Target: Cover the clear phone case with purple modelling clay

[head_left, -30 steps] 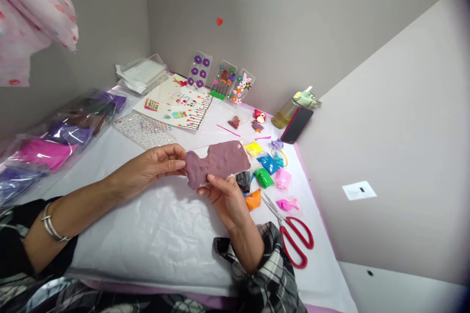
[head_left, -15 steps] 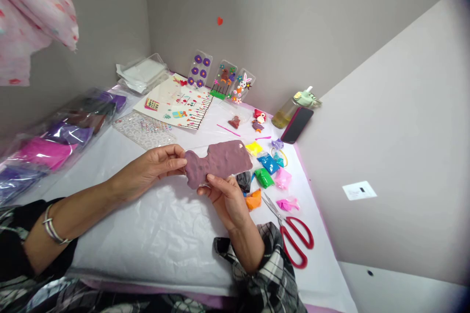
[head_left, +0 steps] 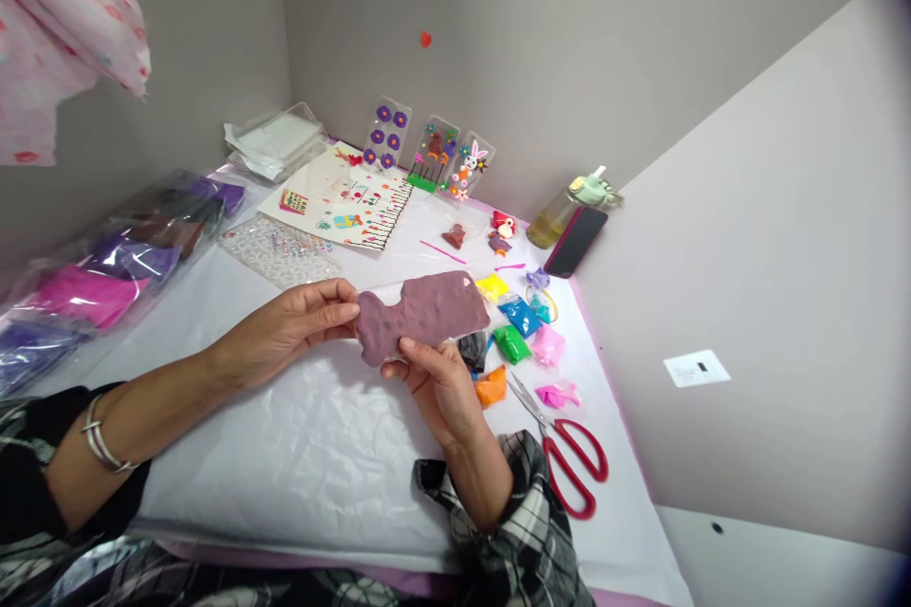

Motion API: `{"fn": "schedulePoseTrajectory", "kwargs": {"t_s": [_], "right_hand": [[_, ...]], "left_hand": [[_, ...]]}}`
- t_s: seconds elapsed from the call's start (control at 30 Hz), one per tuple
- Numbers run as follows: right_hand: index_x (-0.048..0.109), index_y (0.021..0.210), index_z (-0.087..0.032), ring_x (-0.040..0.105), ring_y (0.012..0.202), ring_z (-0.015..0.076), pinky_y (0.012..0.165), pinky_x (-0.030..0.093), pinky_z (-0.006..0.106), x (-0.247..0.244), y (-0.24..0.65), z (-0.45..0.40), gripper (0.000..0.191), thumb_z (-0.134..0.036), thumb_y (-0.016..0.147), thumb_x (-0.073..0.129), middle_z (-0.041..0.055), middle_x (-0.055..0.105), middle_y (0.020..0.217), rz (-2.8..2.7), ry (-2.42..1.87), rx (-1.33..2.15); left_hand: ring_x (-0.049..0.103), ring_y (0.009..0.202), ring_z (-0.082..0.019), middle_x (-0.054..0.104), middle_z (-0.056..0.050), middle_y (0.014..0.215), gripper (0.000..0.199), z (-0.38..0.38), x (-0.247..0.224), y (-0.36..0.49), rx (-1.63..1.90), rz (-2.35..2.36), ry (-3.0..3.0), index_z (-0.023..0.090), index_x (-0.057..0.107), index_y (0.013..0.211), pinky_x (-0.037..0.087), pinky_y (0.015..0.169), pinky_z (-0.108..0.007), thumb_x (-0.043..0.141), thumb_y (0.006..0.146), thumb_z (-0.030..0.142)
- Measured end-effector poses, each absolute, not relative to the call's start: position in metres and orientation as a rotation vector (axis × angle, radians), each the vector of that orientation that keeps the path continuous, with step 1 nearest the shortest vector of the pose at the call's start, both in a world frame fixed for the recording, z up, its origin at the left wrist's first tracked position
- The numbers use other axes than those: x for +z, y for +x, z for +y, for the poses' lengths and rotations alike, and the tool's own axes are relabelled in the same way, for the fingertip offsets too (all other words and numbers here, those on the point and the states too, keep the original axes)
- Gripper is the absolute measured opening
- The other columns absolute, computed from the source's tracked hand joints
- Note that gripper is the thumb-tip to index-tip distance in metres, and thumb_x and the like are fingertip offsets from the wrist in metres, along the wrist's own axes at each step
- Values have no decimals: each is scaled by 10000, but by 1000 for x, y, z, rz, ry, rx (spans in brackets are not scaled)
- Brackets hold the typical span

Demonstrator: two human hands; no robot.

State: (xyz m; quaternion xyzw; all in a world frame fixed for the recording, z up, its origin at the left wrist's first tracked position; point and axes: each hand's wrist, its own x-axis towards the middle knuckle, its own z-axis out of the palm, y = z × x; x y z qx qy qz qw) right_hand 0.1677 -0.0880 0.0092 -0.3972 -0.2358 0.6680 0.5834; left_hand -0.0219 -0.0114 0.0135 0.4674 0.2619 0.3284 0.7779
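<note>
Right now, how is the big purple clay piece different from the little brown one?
The mauve clay slab is much bigger than the brown clay lump. The slab is held up by the left hand and right hand; the lump lies on the white sheet. The slab is paler than the lump. Both look like clay.

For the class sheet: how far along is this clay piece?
Done: three decorated clear phone cases stand against the wall. In hand: the left hand and right hand hold a flattened mauve clay sheet, lumpy and with no decorations on it. Left: packets of coloured clay, such as the blue packet, lie nearby, beside the red-handled scissors.
</note>
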Motion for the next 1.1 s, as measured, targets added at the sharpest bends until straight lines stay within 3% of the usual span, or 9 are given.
{"fn": "schedulePoseTrajectory", "kwargs": {"t_s": [0.17,0.43,0.63,0.83,1.1], "right_hand": [[712,534,-156,675,551,134,577,576,231,9,167,-87,216,-192,651,890,9,720,592,-495,-925,1552],[759,612,-127,663,533,125,558,590,217,8,168,-86,140,-190,642,880,16,723,594,-482,-911,1572],[740,567,-150,672,547,129,569,584,216,7,168,-86,175,-194,648,888,14,726,595,-495,-916,1554],[740,550,-150,657,553,123,584,568,219,9,167,-87,186,-217,660,874,3,704,587,-545,-941,1523],[772,600,-151,629,595,129,612,551,236,8,166,-87,165,-270,687,844,20,716,628,-639,-991,1503]], "left_hand": [[672,818,-125,736,29,844,149,-10,11,-22,724,574,1019,209,718,867,540,836,-205,751,917,345],[670,867,-170,738,-17,878,340,-10,6,-19,760,537,959,192,727,879,574,842,-254,643,960,511],[674,843,-137,742,13,862,172,-12,10,-20,738,572,1056,200,709,874,531,846,-214,739,925,362],[645,860,-150,711,6,865,257,-13,5,-20,794,617,1056,196,719,885,526,844,-239,681,952,441],[670,855,-167,737,8,850,214,-14,5,-22,815,664,1206,215,712,873,506,859,-266,654,974,395]]}}
